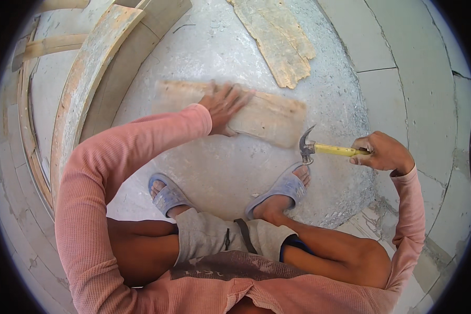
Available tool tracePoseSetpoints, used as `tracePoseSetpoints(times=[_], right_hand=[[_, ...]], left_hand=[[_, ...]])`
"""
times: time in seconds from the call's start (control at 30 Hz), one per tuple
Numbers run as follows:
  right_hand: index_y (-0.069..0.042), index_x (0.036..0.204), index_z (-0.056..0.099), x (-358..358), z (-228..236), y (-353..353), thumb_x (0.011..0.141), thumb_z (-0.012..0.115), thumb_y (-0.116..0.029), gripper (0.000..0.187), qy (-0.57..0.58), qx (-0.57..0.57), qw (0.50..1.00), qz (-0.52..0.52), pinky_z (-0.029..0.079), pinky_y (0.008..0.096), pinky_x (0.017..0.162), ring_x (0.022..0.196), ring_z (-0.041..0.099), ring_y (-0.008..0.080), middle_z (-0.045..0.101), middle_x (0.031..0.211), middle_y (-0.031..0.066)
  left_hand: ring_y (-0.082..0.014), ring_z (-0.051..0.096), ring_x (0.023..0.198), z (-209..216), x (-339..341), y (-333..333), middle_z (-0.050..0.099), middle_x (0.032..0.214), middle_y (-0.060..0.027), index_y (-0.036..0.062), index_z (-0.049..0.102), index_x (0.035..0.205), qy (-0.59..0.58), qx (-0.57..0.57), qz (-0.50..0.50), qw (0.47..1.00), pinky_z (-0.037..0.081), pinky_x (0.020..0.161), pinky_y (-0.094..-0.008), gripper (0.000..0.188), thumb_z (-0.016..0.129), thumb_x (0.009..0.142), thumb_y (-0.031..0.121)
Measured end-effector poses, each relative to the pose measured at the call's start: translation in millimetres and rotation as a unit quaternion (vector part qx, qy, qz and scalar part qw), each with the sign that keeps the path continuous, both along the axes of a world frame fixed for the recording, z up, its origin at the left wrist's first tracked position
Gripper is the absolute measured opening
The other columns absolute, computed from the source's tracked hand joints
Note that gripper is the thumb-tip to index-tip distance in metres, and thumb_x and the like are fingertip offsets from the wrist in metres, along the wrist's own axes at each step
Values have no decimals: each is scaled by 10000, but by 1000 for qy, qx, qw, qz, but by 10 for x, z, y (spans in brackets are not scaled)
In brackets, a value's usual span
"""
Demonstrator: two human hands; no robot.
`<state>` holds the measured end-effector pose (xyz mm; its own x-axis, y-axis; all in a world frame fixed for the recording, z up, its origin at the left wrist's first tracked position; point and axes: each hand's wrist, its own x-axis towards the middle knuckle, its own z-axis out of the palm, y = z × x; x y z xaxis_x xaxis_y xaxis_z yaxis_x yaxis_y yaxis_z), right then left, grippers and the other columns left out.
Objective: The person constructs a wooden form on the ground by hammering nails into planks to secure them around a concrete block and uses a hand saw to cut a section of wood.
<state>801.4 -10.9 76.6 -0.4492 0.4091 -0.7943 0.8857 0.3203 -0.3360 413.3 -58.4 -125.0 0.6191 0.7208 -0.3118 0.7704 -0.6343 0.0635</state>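
"Claw hammer [327, 149]: where is it?"

"In the right hand [384, 153], which curls around its yellow handle [343, 151], head [305, 148] out to that hand's left."

"And the left hand [224, 106]?"

"Spread on a pale wooden board [275, 118] that extends to both sides beneath it. A ragged plank [282, 47] lies beyond that hand, to its right."
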Motion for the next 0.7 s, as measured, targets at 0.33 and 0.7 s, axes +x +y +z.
tracePoseSetpoints(times=[0.33,0.7], right_hand=[[-33,901,747,-1227,-229,690,907,745,-300,267,-189,-50,976,92,437,393,504,532,550,193,603,628,45],[-23,909,768,-2211,-496,571,905,759,-317,293,-377,-88,895,223,463,345,479,535,586,168,661,678,54]], left_hand=[[-387,462,1286,-221,-166,-954,286,1628,-219,48,216,1633,-88,15,128,988,427,1009,-580,1252,761,725,716],[-384,155,1555,-280,-31,-879,120,1697,-206,22,61,1648,19,-69,-5,997,184,1238,-600,1266,527,821,858]])
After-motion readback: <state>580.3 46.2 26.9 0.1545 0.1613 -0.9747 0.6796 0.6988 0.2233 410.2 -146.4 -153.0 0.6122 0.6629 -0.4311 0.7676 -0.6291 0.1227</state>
